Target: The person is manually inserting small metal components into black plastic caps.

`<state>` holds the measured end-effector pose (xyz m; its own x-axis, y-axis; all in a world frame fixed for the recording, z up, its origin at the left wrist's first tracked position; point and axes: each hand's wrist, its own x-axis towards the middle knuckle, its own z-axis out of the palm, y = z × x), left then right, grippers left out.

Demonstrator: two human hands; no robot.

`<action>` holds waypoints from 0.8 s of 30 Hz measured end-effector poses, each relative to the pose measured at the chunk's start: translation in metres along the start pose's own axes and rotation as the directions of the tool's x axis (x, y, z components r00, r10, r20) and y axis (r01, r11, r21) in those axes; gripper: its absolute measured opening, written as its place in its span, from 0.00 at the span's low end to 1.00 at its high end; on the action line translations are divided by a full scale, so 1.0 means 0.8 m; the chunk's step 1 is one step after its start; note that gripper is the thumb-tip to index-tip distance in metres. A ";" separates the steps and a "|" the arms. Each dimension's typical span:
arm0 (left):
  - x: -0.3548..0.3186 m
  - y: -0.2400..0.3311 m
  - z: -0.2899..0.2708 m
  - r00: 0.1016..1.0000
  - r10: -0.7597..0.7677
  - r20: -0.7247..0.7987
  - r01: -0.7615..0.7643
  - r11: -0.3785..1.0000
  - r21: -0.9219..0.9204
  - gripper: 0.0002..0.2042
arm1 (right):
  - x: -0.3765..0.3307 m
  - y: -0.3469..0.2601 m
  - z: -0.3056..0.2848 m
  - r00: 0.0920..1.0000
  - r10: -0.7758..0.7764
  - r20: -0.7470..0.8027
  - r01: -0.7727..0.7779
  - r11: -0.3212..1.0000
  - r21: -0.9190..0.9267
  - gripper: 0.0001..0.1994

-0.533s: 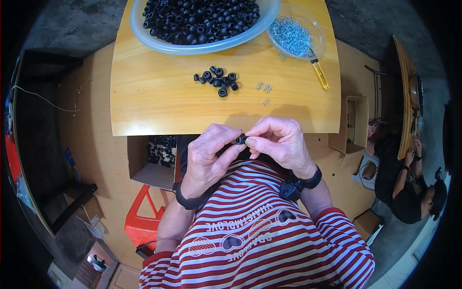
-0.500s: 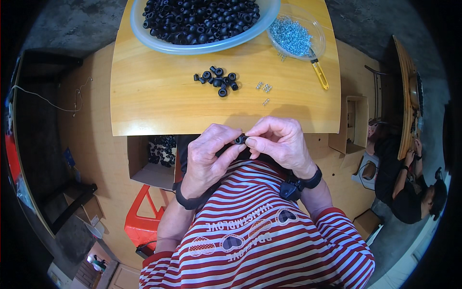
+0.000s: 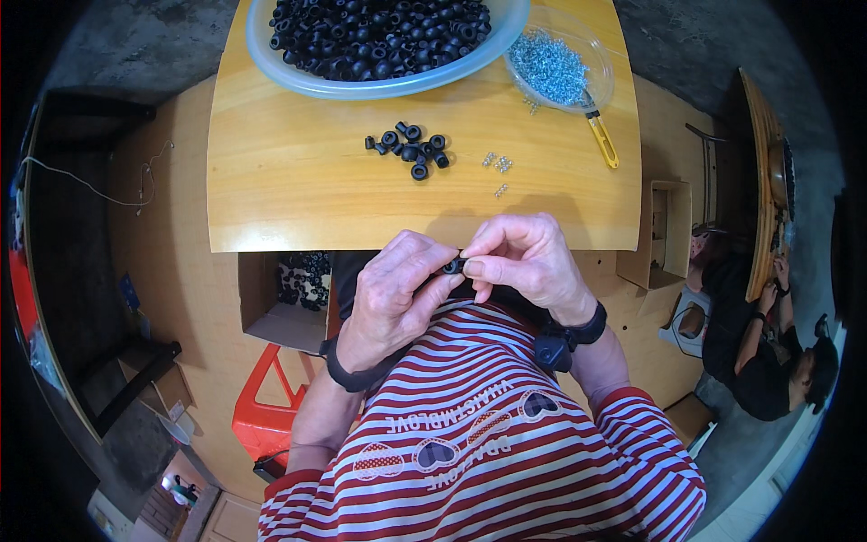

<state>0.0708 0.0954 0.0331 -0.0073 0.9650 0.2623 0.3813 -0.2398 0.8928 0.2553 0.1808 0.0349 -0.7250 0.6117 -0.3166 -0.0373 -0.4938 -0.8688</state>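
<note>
My left hand and my right hand meet just below the near edge of the wooden table, both pinching one small black rubber ring between the fingertips. A loose pile of the same black rings lies on the table ahead, with a few tiny metal pieces beside it. A large clear bowl full of black rings stands at the far edge.
A smaller clear bowl of small metal parts sits at the far right with a yellow-handled tool. Below the table is a cardboard box holding black rings, and a red stool. Another person sits at the right.
</note>
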 end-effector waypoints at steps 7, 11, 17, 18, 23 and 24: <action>0.000 0.003 0.002 0.999 -0.043 -0.008 0.043 0.998 -0.051 0.12 | -0.007 -0.001 0.001 0.994 -0.111 -0.022 0.110 0.993 -0.051 0.02; 0.001 0.003 0.002 1.000 0.011 -0.013 -0.011 1.000 -0.028 0.13 | -0.007 -0.003 0.002 0.997 -0.076 -0.032 0.074 0.995 -0.063 0.02; 0.001 0.008 -0.001 0.999 0.024 0.039 -0.026 0.997 0.070 0.13 | -0.005 -0.004 -0.001 0.999 -0.039 -0.002 0.039 0.999 -0.030 0.02; 0.001 0.009 -0.001 0.999 0.023 0.039 -0.026 0.997 0.070 0.13 | -0.005 -0.003 -0.001 0.999 -0.035 0.008 0.035 0.999 -0.024 0.02; -0.002 0.008 0.003 0.999 -0.050 -0.008 0.049 0.994 -0.100 0.13 | -0.006 -0.005 -0.002 0.999 -0.040 0.015 0.038 0.995 0.088 0.02; -0.002 0.008 0.003 0.999 -0.050 -0.007 0.049 0.994 -0.101 0.13 | -0.006 -0.005 -0.002 0.999 -0.034 0.006 0.034 0.996 0.082 0.02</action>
<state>0.0756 0.0928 0.0374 -0.0333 0.9750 0.2199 0.2852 -0.2016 0.9370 0.2599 0.1811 0.0393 -0.7277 0.6242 -0.2842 -0.1181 -0.5222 -0.8446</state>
